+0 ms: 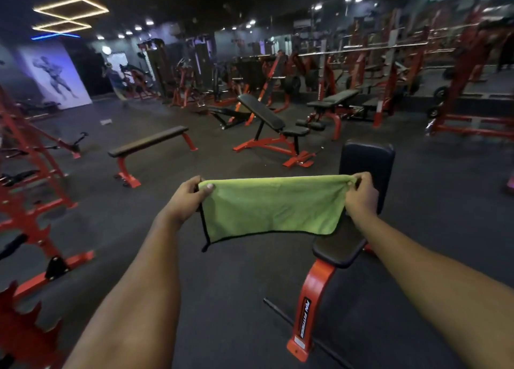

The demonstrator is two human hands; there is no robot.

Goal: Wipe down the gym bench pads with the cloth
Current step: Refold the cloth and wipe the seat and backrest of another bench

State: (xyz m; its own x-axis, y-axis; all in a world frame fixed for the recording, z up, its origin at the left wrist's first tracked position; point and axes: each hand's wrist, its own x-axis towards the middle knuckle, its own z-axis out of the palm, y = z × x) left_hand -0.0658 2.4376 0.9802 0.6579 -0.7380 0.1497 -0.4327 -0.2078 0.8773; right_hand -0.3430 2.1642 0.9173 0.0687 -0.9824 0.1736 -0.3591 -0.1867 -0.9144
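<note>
A green cloth [274, 206] with a black hem hangs spread out in the air between my two hands. My left hand [189, 197] pinches its upper left corner and my right hand [361, 195] pinches its upper right corner. Right behind and below the cloth stands a bench with an upright black back pad [367, 164] and a black seat pad [338, 247] on a red frame [311, 299]. The cloth covers part of both pads and does not visibly touch them.
A flat bench [147, 142] stands on the dark floor to the left, an incline bench [264, 115] beyond the cloth, another bench [333, 99] farther right. Red racks [30, 190] line the left edge; machines and racks [389, 62] fill the back.
</note>
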